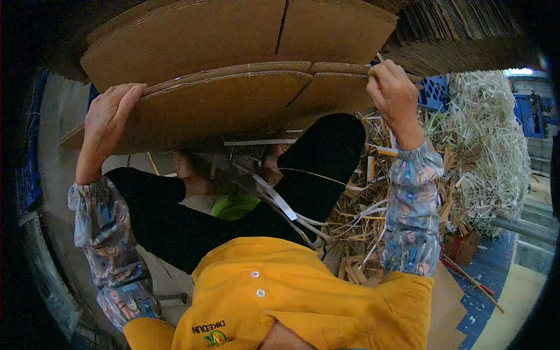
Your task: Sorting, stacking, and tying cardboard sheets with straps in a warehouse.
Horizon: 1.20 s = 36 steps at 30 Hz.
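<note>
Two or more flat brown cardboard sheets (227,102) stand on edge in front of me, their corrugated top edges toward me and a slit across each near the right. At the left end my left hand (111,114) is closed on the top edge, thumb lying along it. My right hand (395,96) pinches the right end of the same edge with curled fingers. How many sheets each hand grips I cannot make out. Behind them leans another large cardboard sheet (216,35) with a dark vertical slit.
A stack of cardboard (455,35) rises at the far right. Below it stands a big heap of shredded paper strips (484,134) beside a blue plastic crate (434,93). Cardboard scraps and strips (361,221) litter the floor by my right leg. Something round and green (234,206) lies between my legs.
</note>
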Available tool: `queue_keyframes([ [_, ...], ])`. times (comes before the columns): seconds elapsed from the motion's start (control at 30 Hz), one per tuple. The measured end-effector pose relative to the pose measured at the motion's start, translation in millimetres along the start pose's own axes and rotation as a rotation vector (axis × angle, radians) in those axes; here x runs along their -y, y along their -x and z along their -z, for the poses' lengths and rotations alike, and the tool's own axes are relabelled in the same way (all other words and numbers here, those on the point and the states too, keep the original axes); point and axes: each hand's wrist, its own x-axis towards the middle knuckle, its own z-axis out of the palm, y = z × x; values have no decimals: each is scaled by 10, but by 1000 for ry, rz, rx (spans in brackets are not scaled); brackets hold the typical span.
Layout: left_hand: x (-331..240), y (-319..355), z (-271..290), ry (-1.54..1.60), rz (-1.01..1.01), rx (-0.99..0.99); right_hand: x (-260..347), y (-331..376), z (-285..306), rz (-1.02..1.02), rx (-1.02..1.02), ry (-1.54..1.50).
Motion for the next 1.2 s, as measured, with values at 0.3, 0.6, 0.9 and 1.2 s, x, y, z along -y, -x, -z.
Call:
queue_keyframes([
  [0.3,41,4,-37,-142,-83,-32,-354,106,-263,-158,-180,35],
  [0.6,93,106,-81,-256,-226,-111,-389,129,-81,-346,-207,-226],
  [0.9,51,145,-33,-137,-70,-92,-155,-166,-26,-136,103,-334],
  [1.2,77,174,-38,-151,-82,-68,-143,-270,6,35,212,-105],
])
